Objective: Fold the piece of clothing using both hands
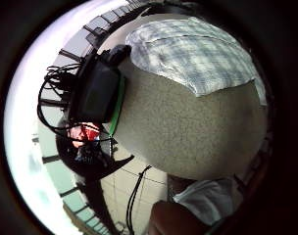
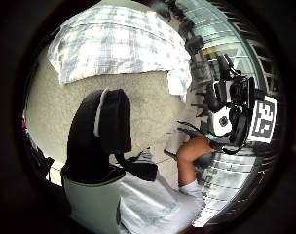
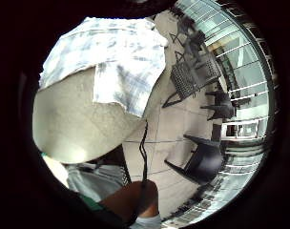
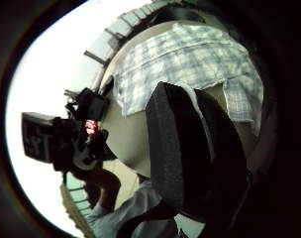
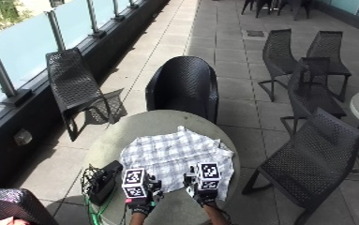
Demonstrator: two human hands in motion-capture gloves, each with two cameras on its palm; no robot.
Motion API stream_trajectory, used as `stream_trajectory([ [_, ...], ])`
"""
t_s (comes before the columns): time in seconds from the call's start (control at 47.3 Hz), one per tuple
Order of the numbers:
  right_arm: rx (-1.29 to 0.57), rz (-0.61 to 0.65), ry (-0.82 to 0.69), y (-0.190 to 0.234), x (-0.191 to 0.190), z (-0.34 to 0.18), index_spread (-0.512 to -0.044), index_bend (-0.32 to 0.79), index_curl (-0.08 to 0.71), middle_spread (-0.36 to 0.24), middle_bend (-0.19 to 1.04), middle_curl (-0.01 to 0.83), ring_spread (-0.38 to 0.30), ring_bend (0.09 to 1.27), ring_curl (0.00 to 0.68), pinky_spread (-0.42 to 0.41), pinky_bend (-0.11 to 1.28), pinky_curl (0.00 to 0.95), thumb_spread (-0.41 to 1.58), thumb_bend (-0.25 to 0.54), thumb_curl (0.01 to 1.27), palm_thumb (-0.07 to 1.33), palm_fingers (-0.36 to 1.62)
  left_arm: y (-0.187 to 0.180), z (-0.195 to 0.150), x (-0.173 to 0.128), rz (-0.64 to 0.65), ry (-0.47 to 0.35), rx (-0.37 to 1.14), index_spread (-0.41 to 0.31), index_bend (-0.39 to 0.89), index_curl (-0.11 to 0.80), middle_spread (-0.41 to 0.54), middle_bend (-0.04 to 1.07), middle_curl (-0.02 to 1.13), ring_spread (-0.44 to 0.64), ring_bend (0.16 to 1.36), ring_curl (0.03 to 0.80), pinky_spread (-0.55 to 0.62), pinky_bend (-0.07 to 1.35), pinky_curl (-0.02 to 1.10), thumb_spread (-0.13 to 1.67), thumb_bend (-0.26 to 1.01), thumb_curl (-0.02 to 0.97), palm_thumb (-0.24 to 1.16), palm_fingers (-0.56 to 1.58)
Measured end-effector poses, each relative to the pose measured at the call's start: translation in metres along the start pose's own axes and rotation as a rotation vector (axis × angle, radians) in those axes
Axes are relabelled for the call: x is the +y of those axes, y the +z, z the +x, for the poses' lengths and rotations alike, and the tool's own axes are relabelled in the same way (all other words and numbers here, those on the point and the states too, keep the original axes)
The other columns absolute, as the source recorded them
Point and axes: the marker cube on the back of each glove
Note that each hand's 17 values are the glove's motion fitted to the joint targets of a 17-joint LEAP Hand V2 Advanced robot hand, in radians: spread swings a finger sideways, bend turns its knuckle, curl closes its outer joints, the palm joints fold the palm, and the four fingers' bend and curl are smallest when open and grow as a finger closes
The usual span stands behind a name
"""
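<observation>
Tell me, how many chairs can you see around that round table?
5, perhaps more out of view: chair behind the table, chair by the railing, chair at right, two chairs farther back.

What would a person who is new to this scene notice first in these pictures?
First, the plaid shirt, white and grey, lying partly folded on the round stone-look table. Next, the two black-gloved hands, left hand and right hand, at its near edge; whether they touch the cloth cannot be told. A black box with cables sits on the table beside the left hand, and a black wicker chair stands behind the table.
</observation>
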Motion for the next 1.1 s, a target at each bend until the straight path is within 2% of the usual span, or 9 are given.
stream_trajectory([
  [0.402, 0.016, -0.018, 0.000, -0.007, 0.001, 0.004, -0.423, 0.16, 0.271, -0.070, 0.19, 0.280, 0.138, 0.28, 0.211, 0.277, 0.56, 0.226, 1.39, 0.132, 0.18, 0.36, 0.14, 0.000, -0.001, -0.001, 0.020, -0.007, 0.003, -0.105, 0.15, 0.252, 0.026, 0.20, 0.31, 0.33, 0.57, 0.242, 0.52, 0.40, 0.18, 1.24, -0.01, 0.252, 0.28, 0.13],
  [0.486, 0.057, -0.032, 0.003, -0.004, -0.008, 0.009, -0.423, 0.16, 0.277, -0.070, 0.19, 0.288, 0.138, 0.28, 0.218, 0.277, 0.57, 0.230, 1.39, 0.118, 0.19, 0.36, 0.14, 0.006, -0.001, -0.010, 0.059, -0.020, -0.005, -0.105, 0.15, 0.259, 0.034, 0.19, 0.32, 0.33, 0.57, 0.246, 0.52, 0.41, 0.19, 1.24, -0.01, 0.259, 0.28, 0.13],
  [0.634, 0.113, -0.068, 0.011, 0.018, -0.031, 0.025, -0.418, 0.13, 0.271, -0.060, 0.18, 0.295, 0.142, 0.29, 0.231, 0.276, 0.61, 0.247, 1.30, 0.048, 0.20, 0.32, 0.11, 0.026, -0.004, -0.036, 0.094, -0.037, -0.048, -0.105, 0.15, 0.269, 0.044, 0.18, 0.32, 0.33, 0.58, 0.254, 0.53, 0.43, 0.20, 1.23, -0.01, 0.271, 0.29, 0.13],
  [0.867, 0.137, -0.133, 0.035, 0.054, -0.057, 0.052, -0.411, 0.10, 0.242, -0.030, 0.18, 0.303, 0.156, 0.34, 0.256, 0.273, 0.70, 0.279, 1.19, -0.002, 0.24, 0.37, 0.01, 0.065, -0.003, -0.069, -0.037, -0.015, -0.040, -0.095, 0.13, 0.262, 0.076, 0.18, 0.32, 0.33, 0.61, 0.269, 0.51, 0.51, 0.23, 1.18, -0.01, 0.299, 0.33, 0.08],
  [0.952, 0.141, -0.184, 0.045, 0.032, -0.043, 0.050, -0.404, 0.09, 0.225, -0.018, 0.19, 0.306, 0.160, 0.34, 0.258, 0.272, 0.75, 0.290, 1.16, -0.006, 0.25, 0.40, -0.02, 0.081, -0.005, -0.081, -0.097, -0.004, -0.059, -0.083, 0.11, 0.251, 0.081, 0.19, 0.32, 0.33, 0.63, 0.275, 0.50, 0.55, 0.25, 1.17, -0.02, 0.304, 0.32, 0.06],
  [1.015, 0.183, -0.221, 0.082, 0.019, -0.034, 0.053, -0.402, 0.09, 0.215, -0.013, 0.19, 0.309, 0.163, 0.35, 0.259, 0.268, 0.77, 0.295, 1.14, -0.010, 0.26, 0.42, -0.04, 0.068, 0.001, -0.070, -0.119, -0.003, -0.096, -0.080, 0.10, 0.243, 0.088, 0.19, 0.33, 0.33, 0.64, 0.278, 0.50, 0.57, 0.25, 1.16, -0.02, 0.307, 0.32, 0.05],
  [1.1, 0.214, -0.279, 0.093, 0.031, -0.039, 0.060, -0.396, 0.09, 0.204, -0.002, 0.19, 0.311, 0.165, 0.35, 0.260, 0.260, 0.79, 0.302, 1.12, -0.010, 0.28, 0.45, -0.06, 0.044, 0.009, -0.047, -0.163, -0.025, -0.148, -0.071, 0.09, 0.230, 0.092, 0.20, 0.33, 0.34, 0.66, 0.284, 0.49, 0.59, 0.26, 1.14, -0.03, 0.306, 0.30, 0.03],
])
